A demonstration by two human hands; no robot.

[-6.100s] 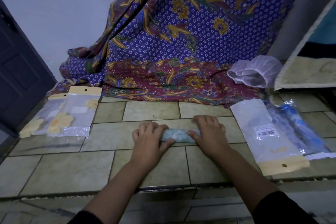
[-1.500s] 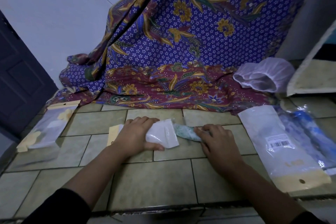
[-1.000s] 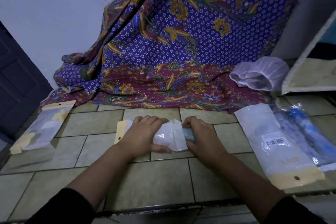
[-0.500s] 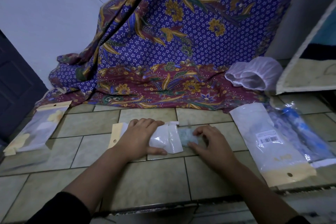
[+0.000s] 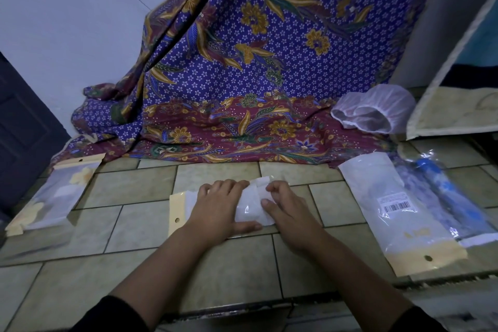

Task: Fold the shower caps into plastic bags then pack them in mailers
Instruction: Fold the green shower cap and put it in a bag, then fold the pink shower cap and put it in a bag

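Observation:
A small plastic bag (image 5: 249, 209) with a yellow header (image 5: 176, 210) lies flat on the tiled floor in the middle. My left hand (image 5: 218, 206) presses down on the bag's left part, thumb along its near edge. My right hand (image 5: 285, 209) rests on the bag's open right end, fingers curled on the flap. The rolled blue-green shower cap is out of sight, hidden inside the bag or under my hands. A loose white shower cap (image 5: 374, 110) lies on the patterned cloth at the back right.
More bags (image 5: 396, 213) with a barcode label lie to the right, beside a clear packet with blue contents (image 5: 442, 197). Another bag (image 5: 56, 194) lies at the far left. A purple batik cloth (image 5: 242, 75) hangs behind. A step edge (image 5: 242, 307) runs near me.
The rolled shower cap, earlier bare on the floor, has gone into the plastic bag. My right hand has moved left onto the bag's open end. A bag from the left pile is now in the middle.

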